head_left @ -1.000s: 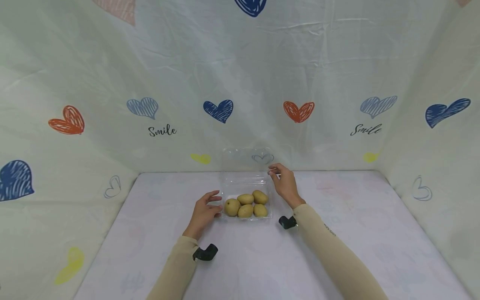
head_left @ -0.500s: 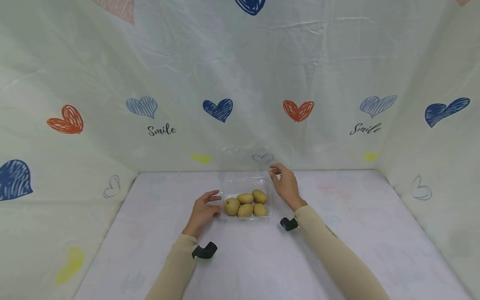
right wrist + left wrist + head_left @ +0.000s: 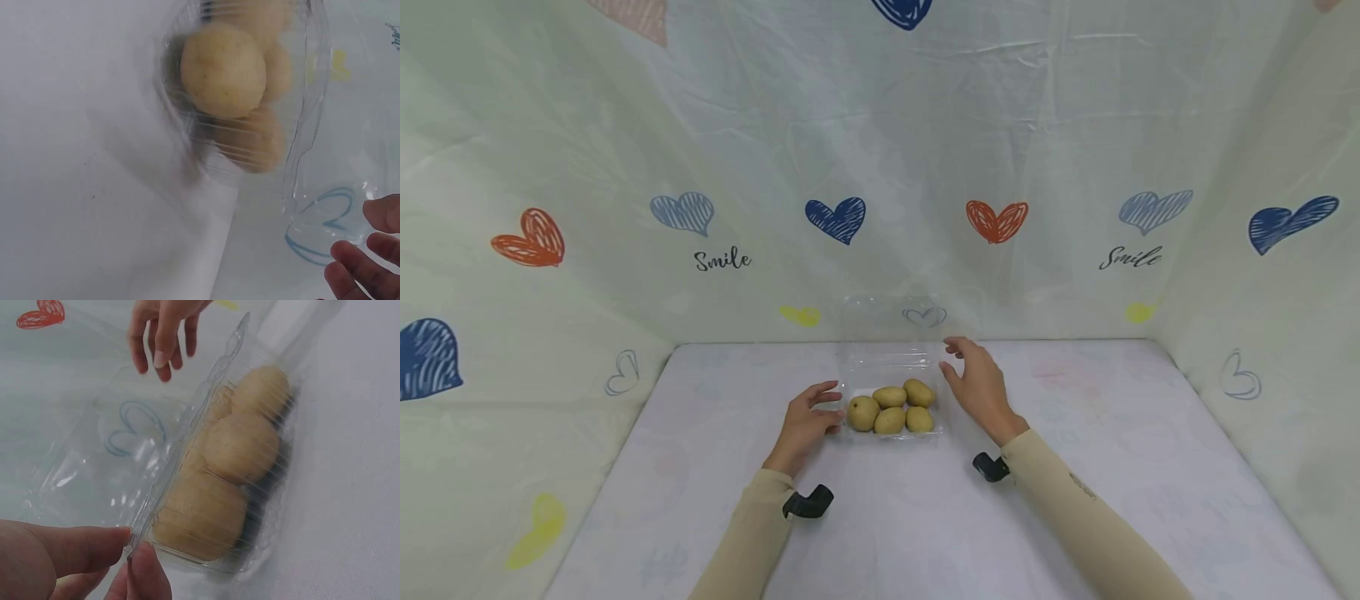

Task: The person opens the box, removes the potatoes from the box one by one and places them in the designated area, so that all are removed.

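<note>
A clear plastic clamshell container sits near the table's back edge, its lid raised up behind it. Several yellowish potatoes lie inside the base. At the left side, my left hand pinches the rim; in the left wrist view, thumb and finger of this left hand meet on that edge. My right hand hovers off the container's right side, by the hinge, with fingers slightly bent and apart. Nothing shows between the fingers of the right hand in the right wrist view.
A white-covered table spreads around the container. Close behind it rises a pale curtain printed with hearts and "Smile". Black camera mounts stick out at both wrists.
My right hand has drawn back from the lid's right edge, downward and to the right, and its thumb and fingers have spread. My left hand keeps its place at the rim.
</note>
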Motion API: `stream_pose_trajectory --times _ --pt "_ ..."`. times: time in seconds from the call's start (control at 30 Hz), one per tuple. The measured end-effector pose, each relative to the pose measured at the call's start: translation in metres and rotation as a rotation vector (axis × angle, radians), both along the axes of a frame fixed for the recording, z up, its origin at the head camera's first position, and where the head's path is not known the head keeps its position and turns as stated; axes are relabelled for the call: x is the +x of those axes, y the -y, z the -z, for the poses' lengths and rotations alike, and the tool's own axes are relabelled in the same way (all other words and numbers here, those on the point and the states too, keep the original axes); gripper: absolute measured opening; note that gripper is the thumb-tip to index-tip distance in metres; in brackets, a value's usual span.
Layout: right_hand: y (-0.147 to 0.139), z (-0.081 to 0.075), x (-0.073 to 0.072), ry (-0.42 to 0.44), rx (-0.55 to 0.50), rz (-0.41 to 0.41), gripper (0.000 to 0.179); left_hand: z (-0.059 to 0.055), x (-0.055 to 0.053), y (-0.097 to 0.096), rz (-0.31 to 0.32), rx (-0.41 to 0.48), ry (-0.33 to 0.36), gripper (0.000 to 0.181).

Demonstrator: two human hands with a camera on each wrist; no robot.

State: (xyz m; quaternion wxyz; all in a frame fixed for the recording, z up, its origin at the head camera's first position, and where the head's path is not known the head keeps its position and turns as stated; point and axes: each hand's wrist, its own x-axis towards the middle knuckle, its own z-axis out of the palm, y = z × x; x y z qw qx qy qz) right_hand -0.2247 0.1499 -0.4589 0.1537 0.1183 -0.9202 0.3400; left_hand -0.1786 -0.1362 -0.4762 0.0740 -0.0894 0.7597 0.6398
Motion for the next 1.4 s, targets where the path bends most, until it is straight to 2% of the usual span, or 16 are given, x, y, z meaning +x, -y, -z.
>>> stream_pose_trajectory --times 0.37,0.77,1.03,1.4 --pt "0.002 -0.003 0.018 -0.106 0.181 -0.139 0.045 0.001 0.001 0.001 -0.001 0.025 0.004 0.058" --pt "0.003 0.000 0.020 -0.194 0.308 -0.320 0.045 0.004 -0.002 0.001 -0.011 0.030 0.011 0.057" --pt "0.004 -0.002 0.022 -0.173 0.399 -0.415 0.050 0.003 -0.001 0.001 -0.008 0.025 0.010 0.057" --pt "0.004 -0.004 0.020 -0.149 0.436 -0.555 0.044 0.003 0.000 0.001 -0.005 0.036 0.013 0.058"
